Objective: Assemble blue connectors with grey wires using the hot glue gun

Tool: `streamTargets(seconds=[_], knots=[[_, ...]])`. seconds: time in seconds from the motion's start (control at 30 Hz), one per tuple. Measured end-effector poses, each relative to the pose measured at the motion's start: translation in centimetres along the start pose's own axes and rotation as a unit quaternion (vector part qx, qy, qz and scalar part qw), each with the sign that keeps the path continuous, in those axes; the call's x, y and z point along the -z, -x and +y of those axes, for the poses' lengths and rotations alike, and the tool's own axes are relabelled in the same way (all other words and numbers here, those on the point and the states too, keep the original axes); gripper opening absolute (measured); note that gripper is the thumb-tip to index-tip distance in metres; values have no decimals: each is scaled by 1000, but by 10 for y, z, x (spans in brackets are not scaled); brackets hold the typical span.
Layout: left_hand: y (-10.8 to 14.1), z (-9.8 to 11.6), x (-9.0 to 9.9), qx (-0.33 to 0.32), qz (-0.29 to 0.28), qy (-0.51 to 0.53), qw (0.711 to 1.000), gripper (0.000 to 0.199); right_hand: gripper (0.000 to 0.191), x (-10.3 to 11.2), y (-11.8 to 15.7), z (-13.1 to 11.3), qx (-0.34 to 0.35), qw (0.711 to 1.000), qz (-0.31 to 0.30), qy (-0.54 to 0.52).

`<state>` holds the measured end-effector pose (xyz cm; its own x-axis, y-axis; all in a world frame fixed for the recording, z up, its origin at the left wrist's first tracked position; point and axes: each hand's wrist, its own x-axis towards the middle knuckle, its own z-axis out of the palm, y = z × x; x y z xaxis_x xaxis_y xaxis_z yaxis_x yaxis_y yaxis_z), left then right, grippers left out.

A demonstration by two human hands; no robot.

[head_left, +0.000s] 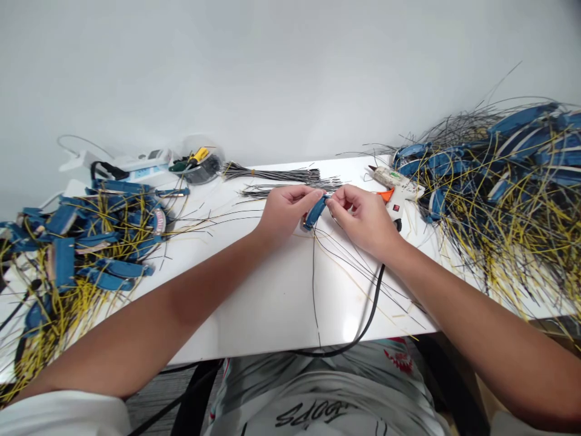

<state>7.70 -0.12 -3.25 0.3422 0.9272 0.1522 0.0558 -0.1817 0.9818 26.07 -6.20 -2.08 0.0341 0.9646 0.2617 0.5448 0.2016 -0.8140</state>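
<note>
Between my hands, over the middle of the white table [272,303], is a small curved blue plastic piece [316,212]. Thin black and yellow wires [345,251] trail from it toward the table's front edge. My left hand [288,212] grips the piece from the left, thumb and fingers pressed at its upper end. With fingertips pinched, my right hand [358,212] closes at the piece's upper right end. Whether it holds the piece itself or a wire there is hidden by the fingers. A glue gun [399,188] with an orange trigger lies just beyond my right hand.
Blue pieces with yellow and black wires pile up at left [104,236] and right [512,181]. Wire bundles [276,174] lie behind my hands. A clear container [204,166] with a yellow-handled tool and a white power strip [149,166] stand back left. A black cord [374,303] crosses the front edge.
</note>
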Motion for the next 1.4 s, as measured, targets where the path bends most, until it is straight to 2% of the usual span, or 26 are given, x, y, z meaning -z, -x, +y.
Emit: streamTargets(seconds=[0.33,0.53,0.63,0.83,1.03,1.17,1.4], knots=[[-1,-4,0,5,-7,21,1000,24,15,0,-2,2,-18,1000,8,-7],[-1,-5,0,33,-59,71,995,38,14,2,-5,9,-46,998,11,-36],[-2,-5,0,36,-60,83,994,40,12,2,-6,8,-47,998,34,-29],[-2,-3,1,37,-49,99,993,37,5,5,-6,2,-7,996,94,3],[-2,-5,1,26,-39,105,993,39,4,4,-5,1,-17,998,59,29],[-3,-5,1,27,-33,111,993,41,5,4,-3,-1,8,998,60,29],[-4,-4,2,30,-17,117,993,43,22,7,-1,-6,37,998,6,55]])
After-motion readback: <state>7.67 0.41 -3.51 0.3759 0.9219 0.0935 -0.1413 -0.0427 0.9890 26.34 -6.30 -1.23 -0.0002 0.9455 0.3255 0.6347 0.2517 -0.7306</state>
